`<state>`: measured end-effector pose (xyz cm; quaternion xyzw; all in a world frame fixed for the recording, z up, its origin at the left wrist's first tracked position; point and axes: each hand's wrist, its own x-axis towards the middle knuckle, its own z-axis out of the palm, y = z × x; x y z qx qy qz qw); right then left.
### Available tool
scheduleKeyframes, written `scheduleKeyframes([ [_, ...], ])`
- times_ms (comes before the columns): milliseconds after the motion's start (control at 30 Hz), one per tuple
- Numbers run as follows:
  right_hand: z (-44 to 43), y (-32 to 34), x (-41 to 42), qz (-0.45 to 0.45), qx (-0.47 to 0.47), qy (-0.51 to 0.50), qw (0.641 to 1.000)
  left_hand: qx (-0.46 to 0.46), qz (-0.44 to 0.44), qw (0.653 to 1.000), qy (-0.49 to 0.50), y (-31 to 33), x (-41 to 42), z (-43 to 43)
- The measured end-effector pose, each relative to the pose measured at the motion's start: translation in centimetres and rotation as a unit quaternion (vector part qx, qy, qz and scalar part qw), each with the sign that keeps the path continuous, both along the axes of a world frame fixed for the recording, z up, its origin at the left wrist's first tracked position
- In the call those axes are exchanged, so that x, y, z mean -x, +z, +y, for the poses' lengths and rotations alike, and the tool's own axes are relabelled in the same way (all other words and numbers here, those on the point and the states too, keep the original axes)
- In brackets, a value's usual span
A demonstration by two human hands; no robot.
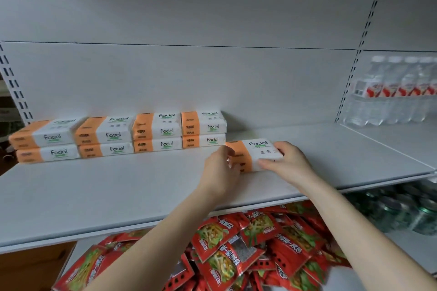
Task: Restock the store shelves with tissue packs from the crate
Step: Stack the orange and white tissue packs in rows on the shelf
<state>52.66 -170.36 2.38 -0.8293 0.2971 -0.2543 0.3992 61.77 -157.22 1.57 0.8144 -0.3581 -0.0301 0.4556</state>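
Orange-and-white tissue pack on the shelf, left hand and right hand gripping its ends, stacked packs just left of them.

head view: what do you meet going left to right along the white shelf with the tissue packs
first tissue stack → second tissue stack → third tissue stack → fourth tissue stack → left hand → held tissue pack → right hand → water bottles
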Motion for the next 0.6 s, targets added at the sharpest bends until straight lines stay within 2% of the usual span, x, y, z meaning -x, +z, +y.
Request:
scheduleKeyframes([
  [100, -1.6, -0.3, -0.8, 0.036, 0.075, -0.057, 0.995, -0.053, -0.053, 0.997, -0.023, 0.1, -0.1, -2.1],
  [233, -3.3, -0.1, -2.2, 0.055, 0.141, -0.084, 0.985, -0.097, -0.094, 0.991, -0.018, 0.4, -1.0, -4.3],
  [467, -5.1, 0.1, -5.4, 0.07, 0.151, -0.084, 0.982, -0.11, -0.084, 0.99, -0.026, 0.5, -2.5, -6.2],
  [600, -5.5, 0.4, -7.1, 0.069, 0.154, -0.072, 0.983, -0.124, -0.123, 0.985, -0.003, 0.4, -3.3, -6.6],
])
